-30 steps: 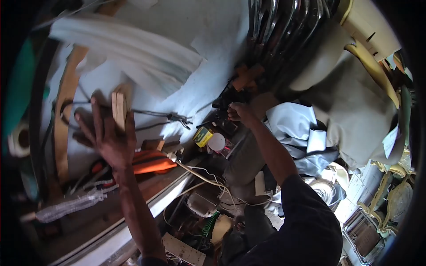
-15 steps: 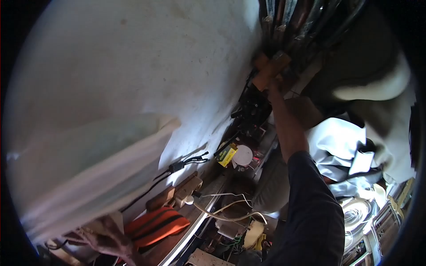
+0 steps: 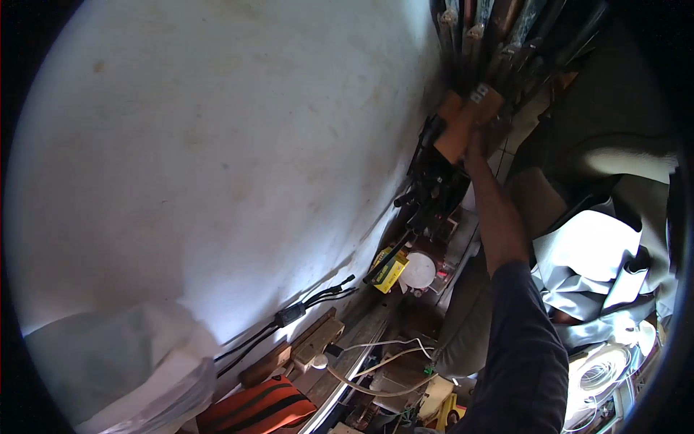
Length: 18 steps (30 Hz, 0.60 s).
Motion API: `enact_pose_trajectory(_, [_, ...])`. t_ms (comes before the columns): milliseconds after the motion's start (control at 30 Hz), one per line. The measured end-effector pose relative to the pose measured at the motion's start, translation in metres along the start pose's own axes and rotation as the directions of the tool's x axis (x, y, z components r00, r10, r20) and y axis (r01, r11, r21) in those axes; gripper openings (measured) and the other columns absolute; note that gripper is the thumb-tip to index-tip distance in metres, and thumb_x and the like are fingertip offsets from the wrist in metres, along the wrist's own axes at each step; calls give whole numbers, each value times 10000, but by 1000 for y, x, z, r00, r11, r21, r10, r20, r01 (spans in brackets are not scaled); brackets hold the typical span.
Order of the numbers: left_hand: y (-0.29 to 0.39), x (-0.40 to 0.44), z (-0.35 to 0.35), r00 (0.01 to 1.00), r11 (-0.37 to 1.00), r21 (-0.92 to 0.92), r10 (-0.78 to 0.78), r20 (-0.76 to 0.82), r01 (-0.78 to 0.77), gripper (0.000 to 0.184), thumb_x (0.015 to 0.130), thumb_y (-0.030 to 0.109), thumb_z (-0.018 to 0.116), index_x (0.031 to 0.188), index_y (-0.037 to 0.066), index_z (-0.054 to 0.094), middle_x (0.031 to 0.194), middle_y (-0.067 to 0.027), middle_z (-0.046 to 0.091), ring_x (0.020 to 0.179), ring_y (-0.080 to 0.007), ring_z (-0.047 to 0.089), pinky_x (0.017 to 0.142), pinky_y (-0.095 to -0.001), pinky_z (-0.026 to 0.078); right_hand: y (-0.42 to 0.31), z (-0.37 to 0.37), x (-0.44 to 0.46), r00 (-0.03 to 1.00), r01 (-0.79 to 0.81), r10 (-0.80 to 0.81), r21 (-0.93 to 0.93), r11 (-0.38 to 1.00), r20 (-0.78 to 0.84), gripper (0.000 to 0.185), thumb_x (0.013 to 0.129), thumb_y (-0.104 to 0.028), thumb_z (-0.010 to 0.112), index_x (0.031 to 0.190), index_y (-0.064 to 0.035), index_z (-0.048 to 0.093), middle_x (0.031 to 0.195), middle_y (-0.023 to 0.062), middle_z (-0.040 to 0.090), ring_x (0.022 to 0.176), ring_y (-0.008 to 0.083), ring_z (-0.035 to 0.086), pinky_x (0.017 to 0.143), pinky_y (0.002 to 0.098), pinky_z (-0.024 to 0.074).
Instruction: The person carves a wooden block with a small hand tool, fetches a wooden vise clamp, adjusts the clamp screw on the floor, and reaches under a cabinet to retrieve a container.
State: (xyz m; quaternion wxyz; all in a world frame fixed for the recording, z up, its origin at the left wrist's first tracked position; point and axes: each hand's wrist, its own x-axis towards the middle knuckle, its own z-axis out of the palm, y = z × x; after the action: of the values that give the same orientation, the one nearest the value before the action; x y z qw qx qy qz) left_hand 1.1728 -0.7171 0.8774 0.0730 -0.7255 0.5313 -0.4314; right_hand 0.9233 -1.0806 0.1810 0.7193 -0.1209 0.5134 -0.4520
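My right arm in a dark sleeve stretches up from the lower right. My right hand (image 3: 478, 147) is in shadow at the top right, with its fingers closed at an orange-brown piece (image 3: 468, 124) that has pale markings at its upper end. The piece looks like a block or small box; its kind is unclear. Just beyond stand several long tubes or rods (image 3: 473, 32), some with clear wrapping. Black parts (image 3: 430, 192) hang or lie below the hand, beside the white wall. My left hand does not show.
A white wall (image 3: 238, 137) fills the left, with pale sheeting (image 3: 123, 362) below. A black cable (image 3: 290, 314), yellow box (image 3: 389, 270), orange-and-black item (image 3: 256, 409) and pale wires (image 3: 390, 390) lie along the bench. Grey-white covering (image 3: 593, 246) and coiled cable (image 3: 603, 369) are at right.
The view has shifted, so most things sit farther right and lower. The pale sheeting at left has dropped, and a brown hand-like shape at lower left has gone. My right hand stays at the orange-brown piece.
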Motion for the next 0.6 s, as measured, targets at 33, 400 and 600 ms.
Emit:
enact_pose_trajectory(33, [-2,0,-2,1000,1000,3,0,2,0,735,905,529,593,1485,95,469,1642,-139,251,1530,-437,61,1189,-658,-9,-5,1,-10,999,31,-32,-19,999,-42,709,1020,-586,438,1549,-128,321,1437,85,458,1229,215,512,975,355,463])
enact_pose_trajectory(400, [-10,-4,-15,999,999,40,8,39,-10,757,897,579,574,1507,146,454,1660,-111,215,1533,-431,55,1183,-675,-14,-75,31,-124,833,325,-464,-413,851,-300,761,1016,-611,417,1503,-27,408,1429,152,540,1238,323,571,1041,364,427])
enact_pose_trajectory(600, [-3,1,-16,999,998,46,31,43,-33,770,893,606,564,1520,175,446,1670,-96,195,1535,-427,52,1179,-684,-17,-122,56,-191,782,393,-591,-578,715,-198,712,1002,-601,460,1363,10,517,1239,198,613,1103,318,608,957,390,457])
